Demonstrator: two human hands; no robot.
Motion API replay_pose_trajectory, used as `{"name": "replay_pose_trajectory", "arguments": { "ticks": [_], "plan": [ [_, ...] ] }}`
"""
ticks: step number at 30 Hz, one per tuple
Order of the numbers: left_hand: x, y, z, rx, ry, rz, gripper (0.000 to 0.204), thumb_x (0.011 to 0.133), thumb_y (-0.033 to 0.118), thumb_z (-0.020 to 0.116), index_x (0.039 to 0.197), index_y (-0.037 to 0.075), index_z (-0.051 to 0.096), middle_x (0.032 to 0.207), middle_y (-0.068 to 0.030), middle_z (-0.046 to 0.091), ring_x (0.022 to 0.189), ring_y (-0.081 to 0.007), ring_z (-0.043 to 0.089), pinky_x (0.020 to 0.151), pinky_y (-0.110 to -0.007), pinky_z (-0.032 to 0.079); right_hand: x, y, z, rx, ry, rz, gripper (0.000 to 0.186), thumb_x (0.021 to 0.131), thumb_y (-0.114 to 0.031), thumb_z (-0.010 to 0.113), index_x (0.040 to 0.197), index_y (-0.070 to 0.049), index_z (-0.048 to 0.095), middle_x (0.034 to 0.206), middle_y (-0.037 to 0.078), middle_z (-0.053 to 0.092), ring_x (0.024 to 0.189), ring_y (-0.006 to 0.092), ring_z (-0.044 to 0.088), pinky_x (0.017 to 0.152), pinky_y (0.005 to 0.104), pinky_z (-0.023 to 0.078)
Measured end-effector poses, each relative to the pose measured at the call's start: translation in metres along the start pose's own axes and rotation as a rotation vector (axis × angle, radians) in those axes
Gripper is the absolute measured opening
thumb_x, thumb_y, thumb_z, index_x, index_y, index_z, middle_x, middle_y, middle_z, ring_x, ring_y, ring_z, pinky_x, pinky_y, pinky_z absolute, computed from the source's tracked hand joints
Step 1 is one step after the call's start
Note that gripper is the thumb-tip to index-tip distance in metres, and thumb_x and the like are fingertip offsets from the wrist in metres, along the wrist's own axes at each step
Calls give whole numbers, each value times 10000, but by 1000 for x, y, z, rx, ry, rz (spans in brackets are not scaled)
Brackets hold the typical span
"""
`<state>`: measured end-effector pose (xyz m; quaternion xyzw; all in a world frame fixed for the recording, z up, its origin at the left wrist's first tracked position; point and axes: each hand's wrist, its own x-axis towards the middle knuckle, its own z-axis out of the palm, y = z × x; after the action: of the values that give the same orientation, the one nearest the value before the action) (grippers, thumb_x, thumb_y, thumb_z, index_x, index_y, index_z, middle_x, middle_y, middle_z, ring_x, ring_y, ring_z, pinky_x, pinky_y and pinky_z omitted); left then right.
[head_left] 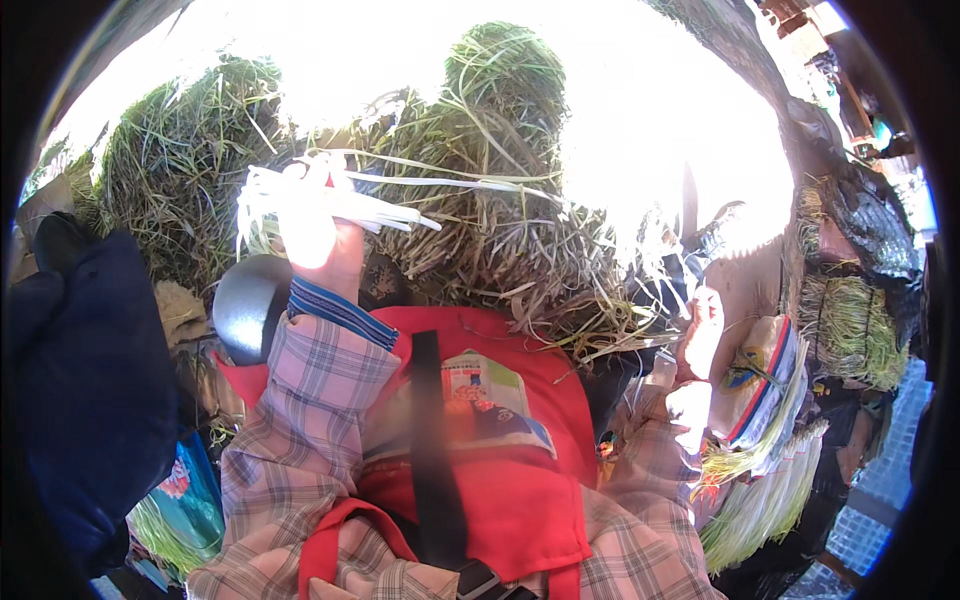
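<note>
My left hand, washed out by glare, is closed around a bundle of pale flat plant strips. Their ends stick out on both sides, and a few long ones stretch right across the heap of cut grass. Over at the right, my right hand has its fingers curled, beside the loose straw-like ends of the heap. Bright light hides what, if anything, lies between those fingers. A red apron with a printed panel covers my lap, below both hands.
A dark rounded metallic object sits by my left wrist. Tied grass bundles and a striped sack stand at the right. Dark blue cloth fills the left side. Sunlight whites out the far ground.
</note>
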<state>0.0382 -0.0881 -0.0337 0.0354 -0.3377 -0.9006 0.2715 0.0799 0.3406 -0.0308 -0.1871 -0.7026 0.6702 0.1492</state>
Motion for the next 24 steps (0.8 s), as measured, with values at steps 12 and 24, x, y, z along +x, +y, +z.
{"name": "replay_pose_trajectory", "arguments": {
  "ticks": [12,24],
  "plan": [
    [-21,7,41,-10,-53,-397,181,854,129,506,995,30,453,930,-109,512,858,-215,533,670,-252,473,-56,-56,164,-612,-878,-697,252,763,-135,580,1003,-61,560,931,106,568,885,270,544,772,335,439],
    [-46,1,65,207,-79,-610,192,810,60,555,968,88,450,1010,-113,557,881,-203,558,715,-266,464,-76,-51,177,-441,-753,-542,77,775,-90,554,801,-23,525,743,110,545,702,282,549,618,353,437]
  ]
}}
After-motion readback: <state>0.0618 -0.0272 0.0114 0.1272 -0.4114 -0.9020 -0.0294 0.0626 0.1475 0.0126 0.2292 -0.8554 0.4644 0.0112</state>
